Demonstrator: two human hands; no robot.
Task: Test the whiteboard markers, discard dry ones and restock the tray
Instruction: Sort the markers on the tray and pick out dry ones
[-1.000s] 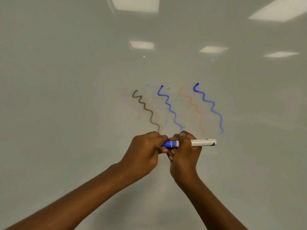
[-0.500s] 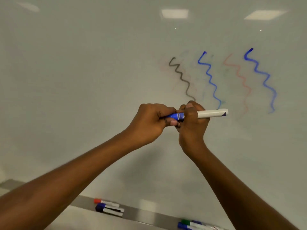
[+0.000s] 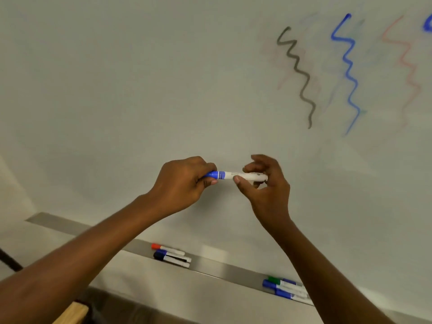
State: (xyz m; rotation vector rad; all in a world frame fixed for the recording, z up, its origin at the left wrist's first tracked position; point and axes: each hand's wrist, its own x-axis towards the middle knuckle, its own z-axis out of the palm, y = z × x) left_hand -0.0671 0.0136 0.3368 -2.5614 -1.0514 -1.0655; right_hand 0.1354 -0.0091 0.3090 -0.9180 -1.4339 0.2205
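A blue-capped whiteboard marker (image 3: 236, 175) lies level in front of the whiteboard (image 3: 140, 90). My left hand (image 3: 184, 183) grips its blue cap end. My right hand (image 3: 264, 181) holds the white barrel loosely between thumb and fingers, with some fingers lifted off. Below, the metal tray (image 3: 222, 268) carries a red-capped marker (image 3: 167, 249) and dark-capped markers (image 3: 171, 258) on the left. A green and several blue markers (image 3: 285, 288) lie on its right, partly hidden by my right forearm.
Test squiggles mark the board at upper right: a grey one (image 3: 298, 76), a blue one (image 3: 348, 73), a faint red one (image 3: 409, 71) and a blue stroke (image 3: 427, 25) at the edge. A wooden edge (image 3: 72, 314) shows at bottom left.
The view has swung down and left, so the tray now shows. Both hands dropped below the squiggles with the marker. My right hand's fingers have loosened and slid toward the barrel's end.
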